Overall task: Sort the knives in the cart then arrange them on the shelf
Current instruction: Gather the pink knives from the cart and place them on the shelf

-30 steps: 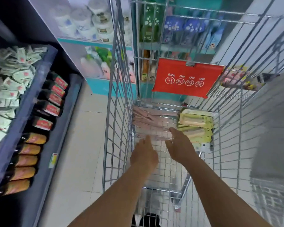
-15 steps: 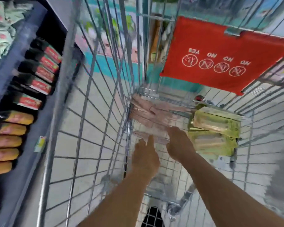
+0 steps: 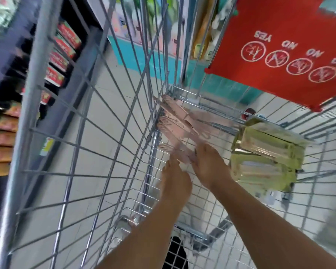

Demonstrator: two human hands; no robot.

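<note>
both your hands reach down into the cart [image 3: 97, 144]. your left hand [image 3: 176, 183] and right hand [image 3: 209, 166] touch the pink knives [image 3: 177, 121] at its far left corner; the blur hides your finger positions. green packs [image 3: 266, 158] lie right.

Pale tiled floor [image 3: 113, 117]; dark shelving [image 3: 12, 61] of red-labelled bottles at left; teal-based shelving [image 3: 140, 57] ahead.
</note>
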